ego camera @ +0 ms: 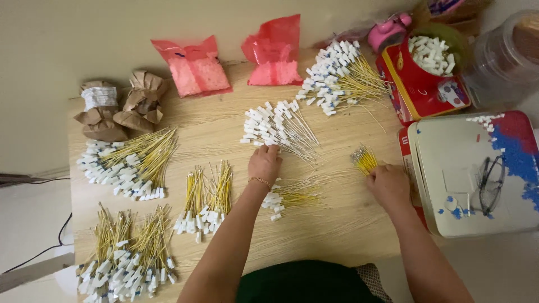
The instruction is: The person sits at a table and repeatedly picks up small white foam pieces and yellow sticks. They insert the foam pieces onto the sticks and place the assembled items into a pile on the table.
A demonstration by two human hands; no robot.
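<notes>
Red plastic bags (pixel 236 64) hold pink bits; a green bowl (pixel 441 47) holds white connectors. On the wooden table (pixel 342 224), the left hand (pixel 264 164) rests curled on white-tipped wires (pixel 278 128). The right hand (pixel 387 185) pinches a yellow wire bundle (pixel 365 159).

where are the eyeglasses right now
In the head view the eyeglasses lie folded on the white tin lid at the table's right edge, just right of the right hand.
</notes>
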